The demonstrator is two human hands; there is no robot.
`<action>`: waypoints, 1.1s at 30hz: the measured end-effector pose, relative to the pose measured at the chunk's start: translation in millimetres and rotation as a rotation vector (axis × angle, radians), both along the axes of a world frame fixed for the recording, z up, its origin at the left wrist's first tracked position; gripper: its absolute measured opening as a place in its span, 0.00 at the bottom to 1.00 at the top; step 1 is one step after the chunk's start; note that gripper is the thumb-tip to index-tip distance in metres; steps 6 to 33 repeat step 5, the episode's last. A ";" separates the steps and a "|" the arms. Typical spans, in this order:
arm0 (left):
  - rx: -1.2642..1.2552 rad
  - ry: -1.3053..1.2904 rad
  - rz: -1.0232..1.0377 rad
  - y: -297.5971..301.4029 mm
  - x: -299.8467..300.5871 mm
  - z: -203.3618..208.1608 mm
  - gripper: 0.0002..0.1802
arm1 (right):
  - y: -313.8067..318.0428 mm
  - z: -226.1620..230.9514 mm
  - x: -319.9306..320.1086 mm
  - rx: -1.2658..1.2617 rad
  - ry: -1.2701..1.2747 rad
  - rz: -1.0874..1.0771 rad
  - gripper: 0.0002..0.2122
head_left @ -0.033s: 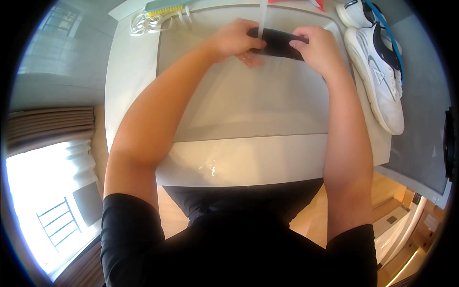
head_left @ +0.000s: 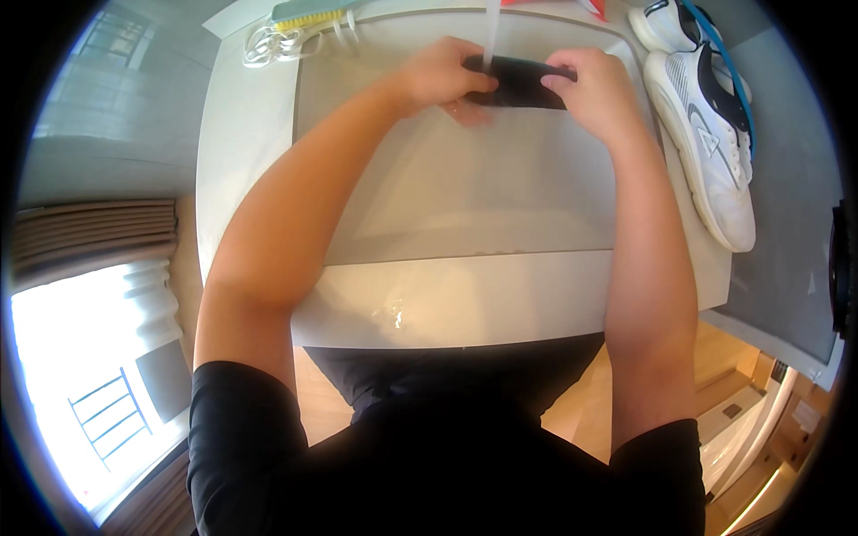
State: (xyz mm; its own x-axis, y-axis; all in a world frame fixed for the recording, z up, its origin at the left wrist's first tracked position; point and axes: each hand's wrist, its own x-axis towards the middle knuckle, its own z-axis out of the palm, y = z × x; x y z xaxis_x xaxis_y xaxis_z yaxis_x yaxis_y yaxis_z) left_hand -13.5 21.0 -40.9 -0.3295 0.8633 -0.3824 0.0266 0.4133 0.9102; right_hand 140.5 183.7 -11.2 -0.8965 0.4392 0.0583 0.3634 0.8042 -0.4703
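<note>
A flat black piece, like a shoe insole point(head_left: 523, 82), is stretched crosswise between my two hands over the far part of the sink basin point(head_left: 474, 196). My left hand point(head_left: 447, 76) grips its left end, thumb on top, with the lower fingers blurred beneath. At the right end, my right hand point(head_left: 585, 85) pinches it between thumb and curled fingers. A thin stream of water point(head_left: 492, 31) falls from the top edge onto the piece, beside my left fingers. The underside of the piece is hidden.
White sneakers point(head_left: 706, 147) with black linings rest on the right rim, a blue cord point(head_left: 735, 76) across them. At the far left rim are a yellow-bristled brush point(head_left: 308, 20) and coiled white laces point(head_left: 268, 45). Something red point(head_left: 590, 7) shows at the top. The counter's front edge point(head_left: 465, 308) is near my body.
</note>
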 end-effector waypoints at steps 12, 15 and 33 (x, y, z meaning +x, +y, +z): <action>-0.127 0.050 -0.200 -0.8 4.7 2.3 0.17 | -2.1 -4.5 -1.7 0.227 0.014 0.181 0.06; -0.127 0.050 -0.200 -0.8 4.7 2.3 0.17 | -2.1 -4.5 -1.7 0.227 0.014 0.181 0.06; -0.127 0.050 -0.200 -0.8 4.7 2.3 0.17 | -2.1 -4.5 -1.7 0.227 0.014 0.181 0.06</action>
